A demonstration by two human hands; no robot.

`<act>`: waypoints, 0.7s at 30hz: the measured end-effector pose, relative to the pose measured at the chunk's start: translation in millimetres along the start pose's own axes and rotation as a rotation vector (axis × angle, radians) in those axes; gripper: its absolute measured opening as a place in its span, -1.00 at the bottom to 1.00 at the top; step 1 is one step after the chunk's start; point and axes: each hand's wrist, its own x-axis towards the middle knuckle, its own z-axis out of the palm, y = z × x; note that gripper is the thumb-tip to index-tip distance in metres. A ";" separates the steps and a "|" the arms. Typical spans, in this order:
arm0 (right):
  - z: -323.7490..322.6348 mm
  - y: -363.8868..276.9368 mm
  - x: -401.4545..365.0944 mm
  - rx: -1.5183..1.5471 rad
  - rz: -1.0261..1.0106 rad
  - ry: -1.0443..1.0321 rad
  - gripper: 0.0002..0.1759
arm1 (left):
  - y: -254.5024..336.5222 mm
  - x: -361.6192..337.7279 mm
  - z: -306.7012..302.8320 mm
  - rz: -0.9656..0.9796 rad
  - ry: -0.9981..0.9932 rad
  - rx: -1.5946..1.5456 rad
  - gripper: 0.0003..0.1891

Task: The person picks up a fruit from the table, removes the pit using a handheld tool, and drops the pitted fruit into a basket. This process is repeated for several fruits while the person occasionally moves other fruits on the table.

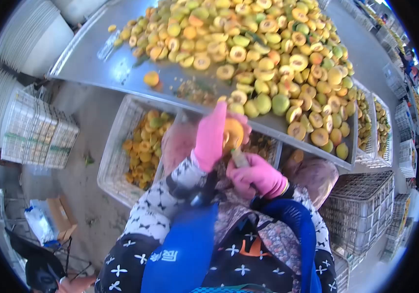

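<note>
My left hand (210,136), in a pink glove, is closed round a cut orange-yellow fruit (232,134) just past the table's near edge. Close to its right, my right hand (258,177), also gloved in pink, grips a small tool (240,158) with a pale, greenish end that points up at the fruit. Whether the tool touches the fruit is unclear. Beyond my hands, a large heap of halved and whole yellow-green fruits (268,63) covers much of the metal table (92,68). One orange fruit (151,78) lies apart near the table's left side, beside small scraps.
Below the table edge at left stands a white crate (114,168) with fruit pieces. Grey stacked crates (361,205) are at right, with more fruit-filled crates (383,129) behind. White crates (38,129) and stacked tubs (36,39) stand left. Part of another person (75,283) shows at lower left.
</note>
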 end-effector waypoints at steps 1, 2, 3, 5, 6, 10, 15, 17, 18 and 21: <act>-2.5 -1.6 1.6 -0.018 -0.002 -0.006 -0.86 | 1.1 3.3 0.6 -0.057 0.002 -0.044 -0.41; -4.1 -0.8 2.1 -0.065 -0.006 -0.009 -0.85 | 2.8 8.6 0.1 -0.102 -0.003 -0.085 -0.38; -5.0 -0.6 3.8 -0.108 -0.019 -0.013 -0.85 | 1.8 13.3 -1.6 -0.146 -0.002 -0.122 -0.37; -4.5 2.4 5.5 -0.183 -0.044 -0.013 -0.85 | -3.1 16.0 -6.9 -0.245 0.000 -0.196 -0.36; -4.1 1.8 5.2 -0.201 -0.026 0.000 -0.82 | -2.3 15.4 -8.7 -0.264 -0.002 -0.210 -0.39; -8.8 9.0 9.5 -0.608 -0.125 -0.001 -0.80 | 2.9 8.6 -23.0 -0.088 0.026 0.106 -0.49; -55.6 32.9 -9.0 -1.260 -0.391 0.068 -0.72 | 47.5 -22.3 -132.4 0.358 0.108 0.811 -0.64; -66.7 29.2 -15.6 -1.347 -0.348 0.115 -0.71 | 73.7 -33.5 -166.0 -0.058 0.459 0.808 -0.77; -73.7 29.3 -18.0 -1.382 -0.348 0.140 -0.70 | 71.1 -27.1 -163.8 0.128 0.424 1.020 -0.79; -82.0 27.5 -21.6 -1.366 -0.363 0.219 -0.68 | 60.2 0.6 -152.4 0.629 0.179 1.497 -0.82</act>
